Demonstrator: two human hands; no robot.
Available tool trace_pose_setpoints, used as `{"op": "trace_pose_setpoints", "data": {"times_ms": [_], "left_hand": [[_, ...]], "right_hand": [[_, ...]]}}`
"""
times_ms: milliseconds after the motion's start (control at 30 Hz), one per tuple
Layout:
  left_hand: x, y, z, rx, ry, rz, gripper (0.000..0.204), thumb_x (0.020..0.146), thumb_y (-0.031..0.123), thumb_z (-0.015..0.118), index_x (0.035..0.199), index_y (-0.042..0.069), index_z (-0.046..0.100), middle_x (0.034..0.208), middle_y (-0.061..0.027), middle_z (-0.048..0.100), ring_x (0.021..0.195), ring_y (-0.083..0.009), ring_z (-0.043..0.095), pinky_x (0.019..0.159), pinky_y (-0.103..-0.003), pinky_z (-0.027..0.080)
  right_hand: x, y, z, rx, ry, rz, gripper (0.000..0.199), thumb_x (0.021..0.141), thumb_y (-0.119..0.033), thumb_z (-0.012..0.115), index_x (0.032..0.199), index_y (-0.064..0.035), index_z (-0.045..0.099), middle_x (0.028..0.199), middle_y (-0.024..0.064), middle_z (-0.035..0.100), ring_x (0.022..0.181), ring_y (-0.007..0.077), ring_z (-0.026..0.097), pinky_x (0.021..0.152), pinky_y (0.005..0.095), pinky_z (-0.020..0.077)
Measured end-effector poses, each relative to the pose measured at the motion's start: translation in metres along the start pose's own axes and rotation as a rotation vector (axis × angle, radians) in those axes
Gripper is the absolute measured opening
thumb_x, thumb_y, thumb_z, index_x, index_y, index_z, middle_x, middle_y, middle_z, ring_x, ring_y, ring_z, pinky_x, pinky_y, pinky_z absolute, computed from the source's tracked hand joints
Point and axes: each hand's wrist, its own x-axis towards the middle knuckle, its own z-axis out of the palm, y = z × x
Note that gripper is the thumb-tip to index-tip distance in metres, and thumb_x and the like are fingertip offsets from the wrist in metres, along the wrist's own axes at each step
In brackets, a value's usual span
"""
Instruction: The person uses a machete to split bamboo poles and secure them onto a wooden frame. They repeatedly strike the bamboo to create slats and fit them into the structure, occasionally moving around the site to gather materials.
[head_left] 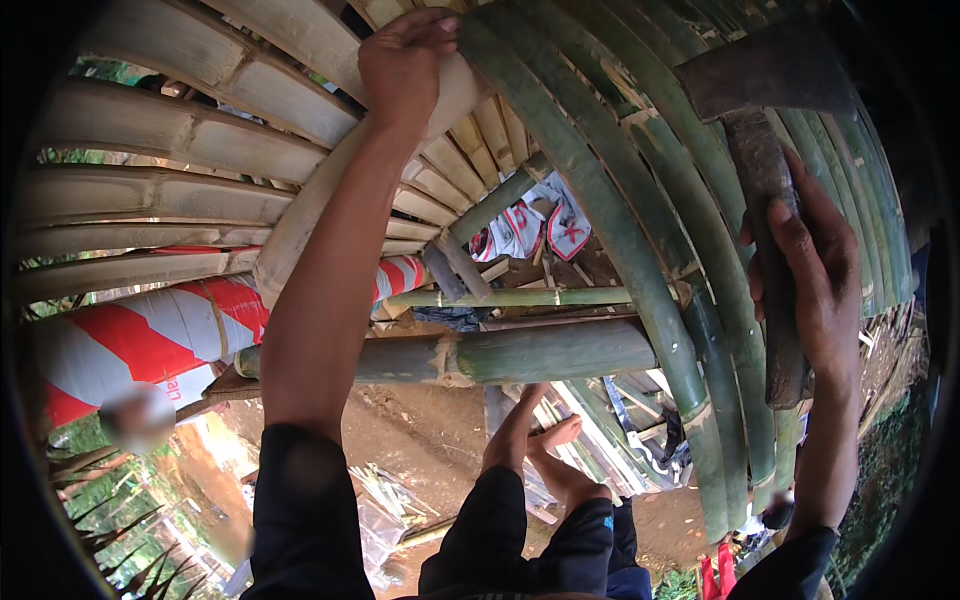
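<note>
My right hand (822,265) grips the dark handle of a hatchet (768,75), its wide metal head raised at the upper right over green bamboo slats (690,190). At the top, my left hand (402,72) is closed, with thumb and fingers pinched together beside the end of a green slat. What lies in that pinch is too small to make out. Under my left wrist runs a pale curved bamboo strip (312,222). Pale split bamboo slats (190,135) fan out to the left of it.
A thick green bamboo pole (540,352) crosses in front of my legs, with a thinner pole (560,297) beyond it. Red-and-white sheeting (150,335) wraps a beam at the left. My bare feet (555,432) are by cut bamboo pieces (600,440), above brown soil (410,420).
</note>
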Motion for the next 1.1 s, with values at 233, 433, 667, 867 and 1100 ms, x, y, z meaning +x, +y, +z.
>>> {"op": "trace_pose_setpoints", "data": {"times_ms": [233,433,667,867,1100], "left_hand": [[0.000,-0.018,0.015,0.227,0.036,0.073,0.018,0.083,0.005,0.069,0.099,-0.002,0.071,0.085,-0.0066,0.070,0.078,-0.0095,0.061,0.072,-0.024,0.050],[0.001,-0.025,0.013,0.340,0.072,0.204,0.020,0.085,0.010,0.068,0.101,-0.003,0.071,0.085,-0.0054,0.070,0.073,-0.0093,0.061,0.067,-0.024,0.049],[-0.004,-0.018,0.015,0.443,0.038,0.176,0.027,0.086,0.014,0.067,0.108,-0.001,0.068,0.089,-0.0113,0.070,0.075,-0.0167,0.064,0.072,-0.029,0.052],[-0.005,-0.008,0.020,0.410,0.078,0.267,0.014,0.085,0.002,0.062,0.095,-0.001,0.072,0.091,-0.0150,0.071,0.084,-0.0209,0.068,0.078,-0.029,0.050],[-0.007,-0.010,0.015,0.380,0.062,0.230,0.015,0.084,0.004,0.063,0.096,-0.001,0.071,0.089,-0.0149,0.071,0.082,-0.0221,0.068,0.077,-0.031,0.050]], "right_hand": [[0.006,0.004,0.010,0.080,-0.038,-0.026,0.058,0.096,-0.026,0.057,0.142,0.0019,0.036,0.077,0.0044,0.059,0.049,0.0061,0.049,0.045,0.0208,0.0395],[0.020,-0.004,0.025,0.012,-0.058,-0.099,0.060,0.095,-0.030,0.058,0.141,0.0041,0.038,0.072,0.0017,0.057,0.051,0.0046,0.048,0.046,0.0204,0.0364],[0.045,-0.008,0.044,-0.131,-0.091,-0.244,0.059,0.093,-0.028,0.060,0.142,-0.0016,0.040,0.077,0.0024,0.058,0.054,0.0051,0.049,0.049,0.0217,0.0383],[0.071,-0.014,0.069,-0.264,-0.049,-0.356,0.058,0.092,-0.026,0.062,0.141,-0.0007,0.042,0.075,0.0010,0.057,0.056,0.0055,0.048,0.050,0.0233,0.0385],[0.070,-0.061,0.095,-0.490,-0.007,-0.511,0.055,0.092,-0.013,0.058,0.133,0.0163,0.037,0.115,0.0276,0.059,0.103,0.0222,0.059,0.085,0.0307,0.0467]]}}
